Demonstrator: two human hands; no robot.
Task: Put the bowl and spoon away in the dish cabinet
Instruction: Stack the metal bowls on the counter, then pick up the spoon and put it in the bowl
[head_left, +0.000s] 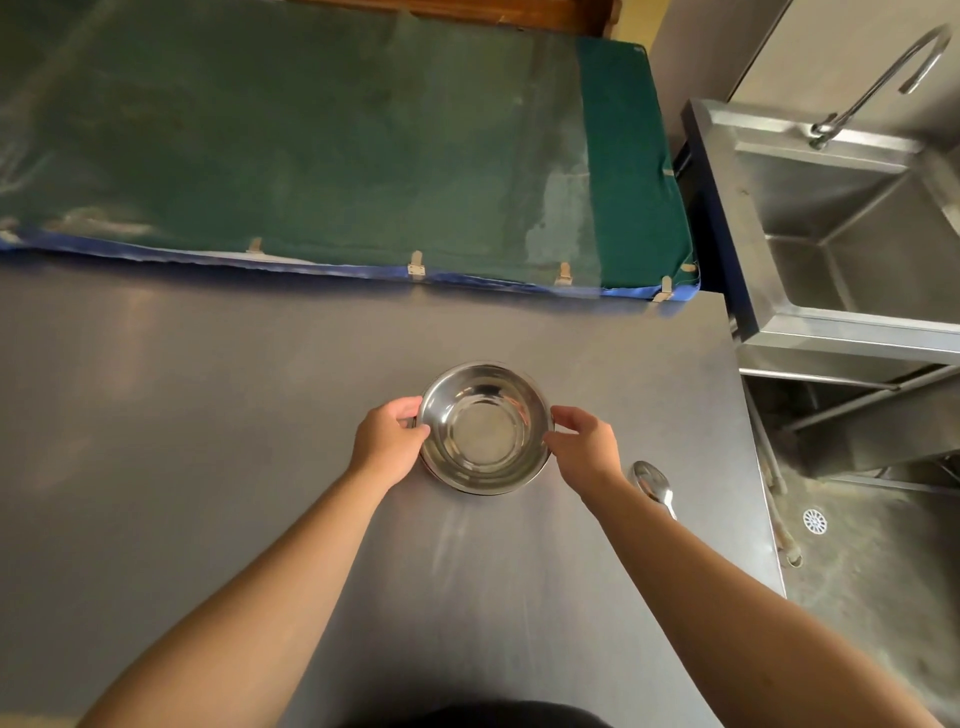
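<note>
The steel bowl stands upright and empty on the grey table, and everything here is placed from it. Behind the bowl there is a wide strip of bare table, and then the near edge of a green padded mat with a blue border, which runs across the far side. To the left of the bowl the table is bare for a long way. In front of the bowl, toward the person, the table is also bare except for the two forearms over it. To the right of the bowl the table ends rather soon at its right edge; past this edge there is a steel sink with a curved faucet, and lower down the floor with a round drain.

The spoon lies flat on the table to the right of the bowl and a little nearer to the person, between the bowl and the right edge. Its handle end is hidden under the right forearm.

The left hand is at the left rim of the bowl, its fingers curled and closed on the rim. The right hand is at the right rim, its fingers bent and a little apart, the tips touching the rim; I cannot tell if they grip it firmly. Both arms reach forward, nearly symmetric.
</note>
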